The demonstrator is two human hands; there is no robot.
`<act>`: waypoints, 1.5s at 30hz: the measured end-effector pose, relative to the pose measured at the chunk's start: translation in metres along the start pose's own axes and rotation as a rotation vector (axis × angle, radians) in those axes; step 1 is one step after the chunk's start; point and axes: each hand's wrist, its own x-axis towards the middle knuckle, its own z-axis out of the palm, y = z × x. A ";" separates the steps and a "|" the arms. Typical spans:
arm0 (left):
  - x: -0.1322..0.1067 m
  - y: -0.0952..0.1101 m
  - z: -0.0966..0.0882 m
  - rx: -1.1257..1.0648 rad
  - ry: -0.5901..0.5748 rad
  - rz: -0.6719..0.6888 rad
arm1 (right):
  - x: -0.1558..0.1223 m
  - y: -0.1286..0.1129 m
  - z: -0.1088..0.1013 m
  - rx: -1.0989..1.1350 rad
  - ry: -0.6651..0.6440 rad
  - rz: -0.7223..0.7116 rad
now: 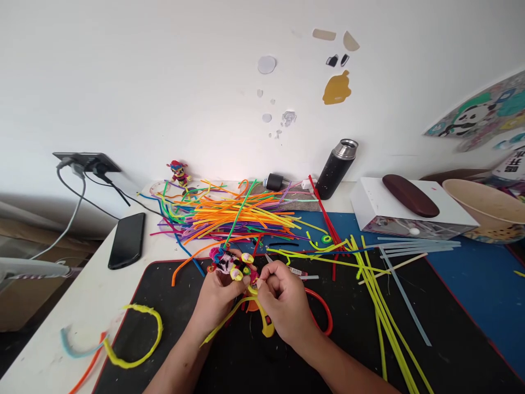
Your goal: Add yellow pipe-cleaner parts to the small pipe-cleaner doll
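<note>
My left hand (217, 298) is closed around a small doll (225, 264) made of coloured pipe cleaners, with a pink and black body and yellow round parts. At the doll's right side, my right hand (283, 298) has its thumb and forefinger pinched together; what lies between them is too small to make out. A yellow pipe cleaner (225, 323) trails down from beneath the doll, past my left hand. Under my hands, a yellow handle (267, 326) rests on the black mat (241, 364). A red loop (326, 312) shows beyond my right wrist.
Behind my hands lies a heap of coloured pipe cleaners (241, 213). Yellow-green ones (381, 306) spread to the right, a curled yellow one (159, 328) to the left. Around stand a phone (127, 241), another doll (178, 172), a black flask (336, 169) and a white box (369, 197).
</note>
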 end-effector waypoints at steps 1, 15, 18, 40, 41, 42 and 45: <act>0.000 0.000 0.001 -0.010 -0.003 -0.005 | 0.000 0.001 0.000 0.007 0.000 0.002; 0.002 -0.002 0.003 -0.040 0.012 -0.033 | -0.001 0.003 0.000 0.068 0.002 0.041; 0.002 -0.003 0.002 -0.039 0.013 -0.028 | -0.001 0.004 0.000 0.093 0.000 0.056; 0.002 -0.003 0.003 -0.005 0.018 -0.024 | 0.000 0.003 -0.002 0.116 -0.003 0.089; 0.002 -0.003 0.003 -0.005 0.015 -0.022 | 0.000 0.003 -0.002 0.118 -0.003 0.090; 0.002 -0.003 0.002 -0.004 0.011 -0.021 | 0.000 0.003 -0.002 0.120 -0.005 0.091; 0.003 -0.004 0.001 -0.013 0.000 -0.021 | -0.001 0.002 -0.002 0.123 -0.002 0.088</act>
